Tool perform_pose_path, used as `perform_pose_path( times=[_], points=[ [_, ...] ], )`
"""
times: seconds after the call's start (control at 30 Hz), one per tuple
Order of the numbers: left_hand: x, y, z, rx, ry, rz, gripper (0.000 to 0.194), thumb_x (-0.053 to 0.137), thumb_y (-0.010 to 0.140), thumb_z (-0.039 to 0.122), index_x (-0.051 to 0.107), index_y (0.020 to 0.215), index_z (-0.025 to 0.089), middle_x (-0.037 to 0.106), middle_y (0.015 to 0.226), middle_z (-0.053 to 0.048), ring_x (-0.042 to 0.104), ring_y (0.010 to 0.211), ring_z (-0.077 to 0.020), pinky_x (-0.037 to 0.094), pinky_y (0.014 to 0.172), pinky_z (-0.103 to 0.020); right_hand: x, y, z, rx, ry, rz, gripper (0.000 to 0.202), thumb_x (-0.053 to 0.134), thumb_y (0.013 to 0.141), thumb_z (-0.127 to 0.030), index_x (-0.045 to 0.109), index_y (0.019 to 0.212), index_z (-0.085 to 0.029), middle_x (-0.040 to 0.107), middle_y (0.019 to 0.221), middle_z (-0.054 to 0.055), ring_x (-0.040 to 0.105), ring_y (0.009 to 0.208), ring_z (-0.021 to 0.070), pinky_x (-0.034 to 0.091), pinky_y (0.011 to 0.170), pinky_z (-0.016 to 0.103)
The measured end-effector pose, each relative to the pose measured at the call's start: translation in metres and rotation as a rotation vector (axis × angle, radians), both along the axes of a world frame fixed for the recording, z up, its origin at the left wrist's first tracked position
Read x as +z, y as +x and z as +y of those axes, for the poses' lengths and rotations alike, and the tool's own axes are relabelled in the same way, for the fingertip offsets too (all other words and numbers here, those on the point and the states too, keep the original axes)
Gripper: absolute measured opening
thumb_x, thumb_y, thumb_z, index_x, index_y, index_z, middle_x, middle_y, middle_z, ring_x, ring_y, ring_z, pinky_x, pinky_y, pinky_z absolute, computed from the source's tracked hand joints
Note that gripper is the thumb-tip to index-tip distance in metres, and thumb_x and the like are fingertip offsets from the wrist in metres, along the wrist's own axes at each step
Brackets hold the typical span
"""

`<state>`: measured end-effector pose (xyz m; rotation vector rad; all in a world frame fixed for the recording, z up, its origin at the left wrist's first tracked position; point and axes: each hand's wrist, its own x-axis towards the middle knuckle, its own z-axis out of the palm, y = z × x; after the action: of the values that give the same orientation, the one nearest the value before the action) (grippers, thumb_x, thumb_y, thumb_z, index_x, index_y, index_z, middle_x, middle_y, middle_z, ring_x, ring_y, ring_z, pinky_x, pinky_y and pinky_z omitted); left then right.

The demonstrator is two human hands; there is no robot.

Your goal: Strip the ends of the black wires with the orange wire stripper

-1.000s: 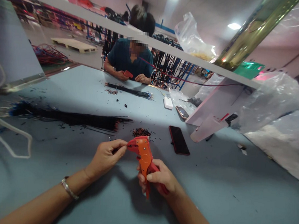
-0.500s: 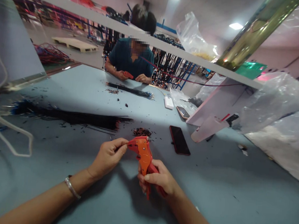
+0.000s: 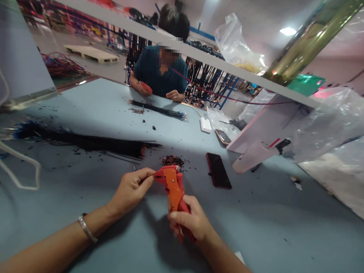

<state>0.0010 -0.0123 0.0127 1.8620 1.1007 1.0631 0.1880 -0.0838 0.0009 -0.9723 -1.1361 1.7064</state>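
My right hand (image 3: 191, 221) is wrapped round the handles of a red and orange wire stripper (image 3: 174, 186), held above the table with its jaws pointing left. At the mouth of those jaws, the thumb and forefinger of my left hand (image 3: 135, 187) are pinched together. Whatever lies between these fingertips is too small to make out. Just beyond the stripper's head is a pile of short dark and copper-coloured scraps (image 3: 172, 161). A thick bundle of black wires (image 3: 90, 142) lies behind my left hand, its blue-tinged ends at the far left.
A phone (image 3: 219, 170) lies right of the stripper, near a white holder (image 3: 251, 156) with pens. Across the table (image 3: 271, 236) a person (image 3: 160, 71) holds a red tool behind a smaller wire bundle (image 3: 159, 110). Plastic bags (image 3: 337, 119) fill the right; a white cable loop (image 3: 15, 174) is left.
The stripper's handles have come closer together in my right hand, and its head has shifted slightly left. My left hand has barely moved. The person opposite has moved the red tool left.
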Motion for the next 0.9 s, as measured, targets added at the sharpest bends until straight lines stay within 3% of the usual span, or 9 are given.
perform_pose_path(
  times=[0.2, 0.33, 0.5, 0.6, 0.77, 0.9],
  points=[
    [-0.001, 0.001, 0.004, 0.019, 0.012, 0.041, 0.028, 0.047, 0.083, 0.033, 0.069, 0.079, 0.015, 0.068, 0.069, -0.001, 0.059, 0.066, -0.0157, 0.046, 0.062, -0.022, -0.005, -0.004, 0.000, -0.065, -0.067, 0.015, 0.020, 0.068, 0.066, -0.025, 0.055, 0.077, -0.015, 0.052, 0.047, -0.005, 0.045, 0.034, 0.0083, 0.038, 0.034, 0.018],
    [-0.001, -0.001, 0.007, 0.100, 0.013, 0.076, 0.027, 0.049, 0.083, 0.034, 0.068, 0.076, 0.016, 0.068, 0.069, -0.001, 0.060, 0.066, -0.0158, 0.046, 0.063, -0.022, -0.001, 0.004, 0.002, -0.124, -0.073, 0.126, 0.022, 0.068, 0.066, -0.024, 0.056, 0.082, -0.015, 0.053, 0.053, -0.004, 0.047, 0.039, 0.0088, 0.041, 0.038, 0.020],
    [0.001, -0.002, 0.007, 0.116, -0.006, 0.063, 0.026, 0.050, 0.082, 0.035, 0.067, 0.076, 0.016, 0.070, 0.070, -0.002, 0.062, 0.068, -0.0163, 0.046, 0.064, -0.022, 0.005, 0.014, 0.007, -0.191, -0.037, 0.305, 0.029, 0.064, 0.066, -0.022, 0.058, 0.094, -0.015, 0.059, 0.074, 0.002, 0.058, 0.063, 0.0143, 0.051, 0.063, 0.030],
    [0.002, -0.001, 0.007, 0.088, -0.009, 0.056, 0.028, 0.048, 0.084, 0.036, 0.067, 0.078, 0.017, 0.072, 0.076, -0.002, 0.064, 0.073, -0.0175, 0.048, 0.067, -0.023, 0.004, 0.015, 0.008, -0.179, -0.078, 0.337, 0.032, 0.064, 0.067, -0.023, 0.059, 0.098, -0.015, 0.061, 0.082, 0.003, 0.060, 0.070, 0.0164, 0.051, 0.071, 0.033],
    [-0.001, -0.003, 0.009, 0.082, -0.028, 0.079, 0.027, 0.045, 0.086, 0.034, 0.067, 0.089, 0.019, 0.073, 0.086, -0.003, 0.065, 0.082, -0.0198, 0.048, 0.074, -0.027, -0.002, 0.014, 0.007, -0.103, -0.110, 0.340, 0.035, 0.066, 0.069, -0.024, 0.060, 0.101, -0.014, 0.062, 0.083, 0.004, 0.061, 0.069, 0.0165, 0.052, 0.068, 0.033],
    [-0.001, -0.004, 0.011, 0.103, -0.012, 0.115, 0.025, 0.046, 0.085, 0.033, 0.065, 0.090, 0.019, 0.070, 0.078, -0.001, 0.062, 0.074, -0.0181, 0.047, 0.069, -0.026, -0.001, 0.013, 0.007, -0.065, -0.123, 0.308, 0.037, 0.068, 0.068, -0.025, 0.059, 0.102, -0.014, 0.062, 0.082, 0.004, 0.061, 0.068, 0.0159, 0.053, 0.067, 0.032]
  ],
)
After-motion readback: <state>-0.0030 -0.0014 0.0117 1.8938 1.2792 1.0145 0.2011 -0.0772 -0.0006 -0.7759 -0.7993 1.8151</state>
